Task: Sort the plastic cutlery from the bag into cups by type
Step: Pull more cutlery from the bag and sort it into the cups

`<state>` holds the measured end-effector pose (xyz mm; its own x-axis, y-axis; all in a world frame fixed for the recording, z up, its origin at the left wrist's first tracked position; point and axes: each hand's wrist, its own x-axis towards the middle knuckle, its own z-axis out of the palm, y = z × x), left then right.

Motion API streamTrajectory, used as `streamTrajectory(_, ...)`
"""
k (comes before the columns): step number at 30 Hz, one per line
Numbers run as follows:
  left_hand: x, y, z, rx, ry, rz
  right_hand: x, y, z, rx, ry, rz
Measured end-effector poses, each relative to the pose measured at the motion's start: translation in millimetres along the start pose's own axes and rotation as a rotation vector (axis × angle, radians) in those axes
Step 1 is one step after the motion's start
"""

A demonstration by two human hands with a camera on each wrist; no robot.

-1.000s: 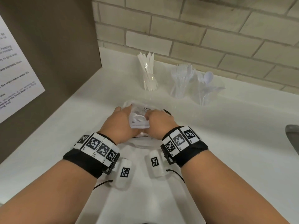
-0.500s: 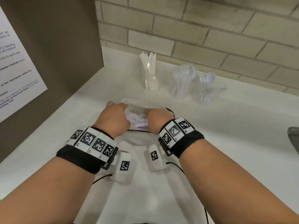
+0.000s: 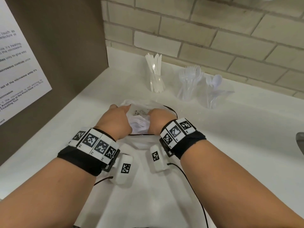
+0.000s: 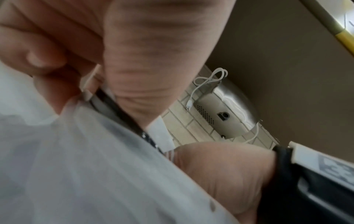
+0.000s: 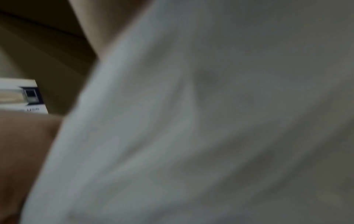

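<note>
A crumpled clear plastic bag (image 3: 139, 117) lies on the white counter (image 3: 230, 145) in the head view, and both hands hold it. My left hand (image 3: 115, 122) grips its left side and my right hand (image 3: 158, 119) grips its right side, fingers curled into the plastic. The left wrist view shows my fingers (image 4: 44, 60) pinching the bag (image 4: 86, 166) along its edge. Blurred plastic (image 5: 191, 121) fills the right wrist view. At the back stand three clear cups: knives (image 3: 155, 76), forks (image 3: 189, 84) and spoons (image 3: 213, 91). What the bag contains is hidden.
A brown panel (image 3: 65, 46) with a printed notice (image 3: 16, 71) walls off the left side. A tiled wall (image 3: 213, 30) runs behind the cups. A grey object (image 3: 300, 142) shows at the right edge. Black cables (image 3: 189, 178) trail over the white garment below my wrists.
Both hands have stayed on the bag and shifted slightly, bunching the plastic between them. The cups have not moved.
</note>
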<state>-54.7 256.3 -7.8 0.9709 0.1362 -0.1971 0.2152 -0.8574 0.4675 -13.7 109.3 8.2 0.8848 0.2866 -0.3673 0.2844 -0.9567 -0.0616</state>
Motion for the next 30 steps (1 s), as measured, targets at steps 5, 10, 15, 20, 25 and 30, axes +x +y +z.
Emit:
streamTrajectory(5, -6, -3, 2, 0.095, -0.067, 0.051, -3, 6, -4, -0.008, -0.009, 0.01)
streamTrajectory(10, -8, 5, 0, 0.063, -0.084, 0.138, -12, 4, -5, 0.042, -0.027, -0.059)
streamTrajectory(15, -7, 4, 3, 0.056, -0.116, 0.146, -8, -8, 3, -0.003, 0.009, -0.022)
streamTrajectory(20, -5, -7, -7, 0.076, -0.082, 0.05, -12, 5, -6, 0.034, 0.08, -0.085)
streamTrajectory(25, -6, -3, -8, 0.115, -0.126, 0.13, -13, 6, -7, 0.042, 0.166, -0.09)
streamTrajectory(30, -12, 4, -6, 0.124, -0.112, 0.107, -21, 5, -18, 0.093, 0.155, -0.14)
